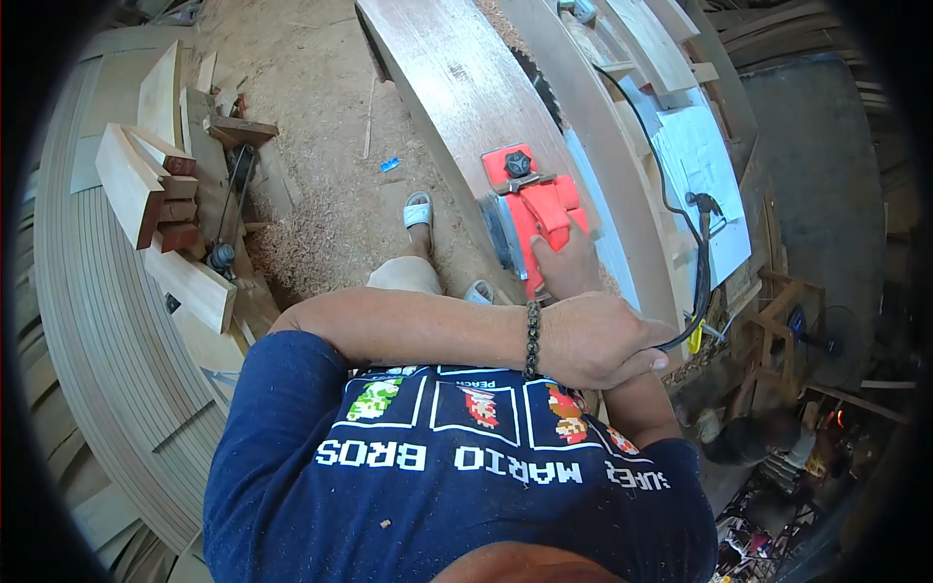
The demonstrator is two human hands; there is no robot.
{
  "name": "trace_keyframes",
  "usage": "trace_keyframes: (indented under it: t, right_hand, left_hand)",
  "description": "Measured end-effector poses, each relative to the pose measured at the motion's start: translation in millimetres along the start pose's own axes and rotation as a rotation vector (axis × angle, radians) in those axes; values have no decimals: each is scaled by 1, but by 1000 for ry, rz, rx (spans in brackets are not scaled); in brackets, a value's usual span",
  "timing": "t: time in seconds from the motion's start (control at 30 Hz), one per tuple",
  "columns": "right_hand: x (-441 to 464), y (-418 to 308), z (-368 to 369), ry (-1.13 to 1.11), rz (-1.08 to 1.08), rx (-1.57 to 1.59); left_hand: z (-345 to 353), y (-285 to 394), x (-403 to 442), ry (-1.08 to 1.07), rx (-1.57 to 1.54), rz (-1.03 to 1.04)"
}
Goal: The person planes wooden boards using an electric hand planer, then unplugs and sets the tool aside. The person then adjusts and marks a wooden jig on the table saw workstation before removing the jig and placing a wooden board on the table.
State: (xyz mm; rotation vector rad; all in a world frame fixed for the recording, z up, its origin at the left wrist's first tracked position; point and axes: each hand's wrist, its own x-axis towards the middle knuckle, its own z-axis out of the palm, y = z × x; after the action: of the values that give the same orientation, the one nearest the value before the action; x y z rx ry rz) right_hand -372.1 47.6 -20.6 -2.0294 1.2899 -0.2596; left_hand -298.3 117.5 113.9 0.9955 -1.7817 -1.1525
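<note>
A red electric hand planer (544,209) with a black front knob rests on a long, wide wooden board (466,73). My right hand (569,264) is wrapped around the planer's rear handle. Crossing in front of my body, my left arm passes over the right forearm. My left hand (598,340), with a dark beaded bracelet at the wrist, is closed on a black power cord (673,344) at the right.
On the left stand wooden frame pieces (131,185) and stacked planks (107,321). Shavings (330,253) cover the floor. To the right lie papers (700,155), a hammer (702,204) and more boards. A fan (841,330) stands at far right, near blurred people.
</note>
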Motion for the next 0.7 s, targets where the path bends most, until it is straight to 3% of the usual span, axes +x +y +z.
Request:
trace_keyframes:
  t: [0.7]
  right_hand:
    - [160,-109,60,-18,-220,-31]
  left_hand:
    - [-105,-27,-7,152,-42,-69]
